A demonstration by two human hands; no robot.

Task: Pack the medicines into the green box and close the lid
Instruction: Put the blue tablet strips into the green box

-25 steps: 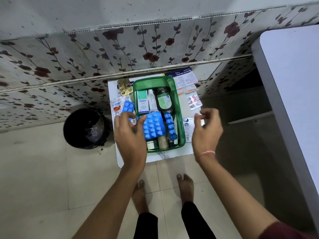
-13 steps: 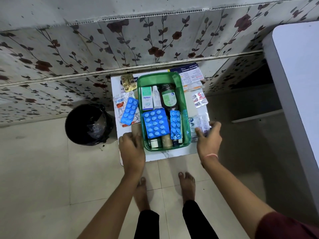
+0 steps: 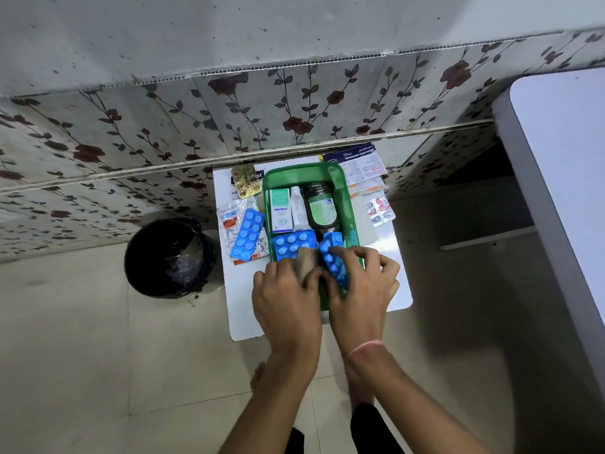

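Note:
The green box (image 3: 304,171) stands open on a small white table (image 3: 394,247). It holds an Optibex carton (image 3: 280,209), a white tube (image 3: 297,208), a dark bottle (image 3: 320,204) and a wide blue blister pack (image 3: 289,244). Both my hands are at the box's near end. My left hand (image 3: 288,299) grips a brown cylinder (image 3: 307,262) that stands tilted up. My right hand (image 3: 360,290) has its fingers curled over a narrow blue blister strip (image 3: 335,260). On the table lie another blue blister pack (image 3: 247,234), a gold strip (image 3: 244,181) and a silver-red strip (image 3: 379,209).
Printed leaflets and cartons (image 3: 358,158) lie at the table's far right corner against the flowered wall. A black bin (image 3: 168,257) stands on the floor to the left. A large white tabletop (image 3: 563,165) juts in at the right. My bare feet are under the table's near edge.
Both hands have moved from the table beside the box to its near end. The left has taken hold of the brown cylinder and the right the narrow blue strip.

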